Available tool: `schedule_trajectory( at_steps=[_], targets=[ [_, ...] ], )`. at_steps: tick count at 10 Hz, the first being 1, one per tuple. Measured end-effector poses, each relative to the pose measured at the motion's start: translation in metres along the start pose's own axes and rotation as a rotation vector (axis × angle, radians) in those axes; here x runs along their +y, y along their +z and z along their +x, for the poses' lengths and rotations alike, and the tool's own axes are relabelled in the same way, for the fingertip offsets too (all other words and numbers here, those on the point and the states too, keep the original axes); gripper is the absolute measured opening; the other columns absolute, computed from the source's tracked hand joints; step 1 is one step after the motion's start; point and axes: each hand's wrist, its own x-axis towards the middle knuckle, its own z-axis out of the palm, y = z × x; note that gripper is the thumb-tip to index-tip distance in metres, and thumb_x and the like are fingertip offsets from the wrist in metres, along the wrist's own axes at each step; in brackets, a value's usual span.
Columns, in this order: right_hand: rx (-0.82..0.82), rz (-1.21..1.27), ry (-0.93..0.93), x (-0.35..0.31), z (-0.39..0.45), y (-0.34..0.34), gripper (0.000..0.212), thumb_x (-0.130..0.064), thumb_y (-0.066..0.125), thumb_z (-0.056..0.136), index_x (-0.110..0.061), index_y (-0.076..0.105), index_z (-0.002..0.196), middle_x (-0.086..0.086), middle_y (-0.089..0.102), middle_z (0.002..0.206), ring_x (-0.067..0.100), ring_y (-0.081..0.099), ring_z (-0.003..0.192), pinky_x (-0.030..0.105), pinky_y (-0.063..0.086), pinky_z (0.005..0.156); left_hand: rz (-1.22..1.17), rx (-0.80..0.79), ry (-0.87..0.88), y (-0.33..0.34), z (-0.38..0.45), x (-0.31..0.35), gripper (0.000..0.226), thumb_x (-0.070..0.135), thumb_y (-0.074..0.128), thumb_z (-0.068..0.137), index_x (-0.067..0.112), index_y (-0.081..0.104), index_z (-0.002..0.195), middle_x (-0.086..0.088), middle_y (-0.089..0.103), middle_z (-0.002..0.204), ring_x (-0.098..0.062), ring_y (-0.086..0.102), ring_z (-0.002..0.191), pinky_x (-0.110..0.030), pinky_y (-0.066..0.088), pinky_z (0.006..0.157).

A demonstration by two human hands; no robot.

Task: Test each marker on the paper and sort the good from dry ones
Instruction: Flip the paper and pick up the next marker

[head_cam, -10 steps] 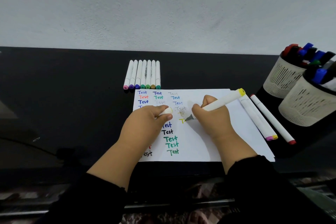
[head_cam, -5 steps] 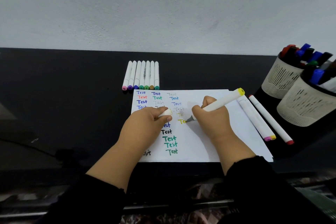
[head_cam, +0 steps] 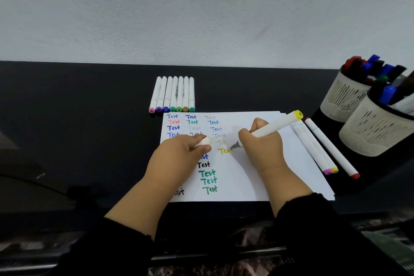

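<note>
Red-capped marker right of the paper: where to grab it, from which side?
Pinch the red-capped marker mid-barrel from above, fingers across its width. It lies flat on the desk, with two markers close on its left and the cups on its right, so a side approach looks cramped.

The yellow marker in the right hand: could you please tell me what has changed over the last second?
The yellow marker has barely moved; its tip has crept slightly rightward along the yellow word on the paper. The right hand keeps its grip, the left hand still holds the cap, and everything else stayed put.
</note>
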Motion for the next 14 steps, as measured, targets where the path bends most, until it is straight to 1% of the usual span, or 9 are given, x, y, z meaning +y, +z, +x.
schedule_trajectory(
  at_steps=[2,4,8,9,10,11,12,13,14],
  targets=[
    [-0.030,0.024,0.014,0.000,-0.001,-0.001,0.039,-0.002,0.053,0.084,-0.014,0.026,0.058,-0.004,0.026,0.051,0.006,0.032,0.039,0.009,0.024,0.038,-0.016,-0.003,0.003,0.001,0.000,-0.001,0.043,0.044,0.053,0.091,0.035,0.050,0.132,0.011,0.050,0.136,-0.008,0.045,0.123,-0.021,0.036,0.087],
    [-0.007,0.175,0.084,-0.002,0.003,-0.004,0.039,-0.003,0.057,0.078,-0.017,0.026,0.058,-0.004,0.025,0.054,0.012,0.025,0.053,0.023,0.024,0.049,-0.041,-0.013,-0.006,0.001,0.001,-0.002,0.042,0.044,0.055,0.090,0.037,0.051,0.131,0.013,0.050,0.136,-0.007,0.046,0.121,-0.019,0.037,0.084],
    [-0.249,0.327,-0.008,-0.009,-0.003,0.013,0.042,-0.019,0.068,0.084,-0.018,0.035,0.058,-0.008,0.039,0.043,0.009,0.037,0.045,0.024,0.032,0.052,-0.084,-0.084,0.021,-0.003,-0.003,0.004,0.039,0.044,0.058,0.087,0.042,0.054,0.126,0.017,0.056,0.129,-0.003,0.053,0.111,-0.021,0.041,0.084],
    [-0.306,0.373,-0.004,-0.011,-0.003,0.014,0.042,-0.021,0.071,0.082,-0.016,0.036,0.059,-0.005,0.040,0.044,0.010,0.035,0.043,0.022,0.031,0.047,-0.151,-0.090,0.025,-0.005,-0.005,0.007,0.035,0.040,0.059,0.087,0.041,0.057,0.123,0.018,0.061,0.117,-0.003,0.056,0.103,-0.022,0.043,0.081],
    [-0.380,0.450,0.022,-0.015,-0.005,0.009,0.036,-0.038,0.065,0.079,-0.012,0.044,0.064,-0.003,0.044,0.044,0.008,0.037,0.041,0.018,0.032,0.044,-0.180,-0.085,0.024,-0.007,-0.006,0.009,0.028,0.035,0.059,0.088,0.042,0.060,0.116,0.018,0.063,0.093,-0.005,0.059,0.090,-0.025,0.045,0.079],
    [-0.379,0.440,0.064,-0.019,-0.005,0.007,0.037,-0.042,0.055,0.087,-0.010,0.055,0.070,-0.001,0.049,0.046,0.007,0.042,0.042,0.017,0.036,0.044,-0.153,-0.098,0.029,-0.008,-0.005,0.011,0.026,0.033,0.059,0.089,0.044,0.061,0.113,0.009,0.065,0.090,-0.008,0.058,0.086,-0.025,0.045,0.076],
    [-0.325,0.372,0.072,-0.021,-0.004,0.009,0.031,-0.023,0.053,0.095,-0.013,0.045,0.067,-0.001,0.049,0.046,0.009,0.045,0.043,0.021,0.039,0.047,-0.167,-0.118,0.002,-0.010,-0.005,0.013,0.026,0.034,0.058,0.090,0.046,0.060,0.112,0.009,0.066,0.093,-0.007,0.058,0.087,-0.023,0.045,0.075],
    [-0.293,0.369,0.078,-0.022,-0.004,0.010,0.032,-0.013,0.050,0.094,-0.014,0.037,0.064,0.003,0.047,0.049,0.009,0.044,0.043,0.024,0.041,0.049,-0.176,-0.140,-0.031,-0.012,-0.004,0.014,0.028,0.035,0.059,0.089,0.046,0.059,0.115,0.016,0.063,0.088,-0.005,0.057,0.086,-0.020,0.044,0.073],
    [-0.279,0.427,0.104,-0.023,-0.005,0.012,0.034,-0.007,0.047,0.091,-0.015,0.035,0.061,0.006,0.044,0.055,0.012,0.041,0.043,0.024,0.036,0.045,-0.162,-0.130,-0.043,-0.011,-0.004,0.017,0.025,0.035,0.058,0.090,0.046,0.060,0.112,0.012,0.064,0.085,-0.009,0.058,0.084,-0.021,0.044,0.069]
  ],
)
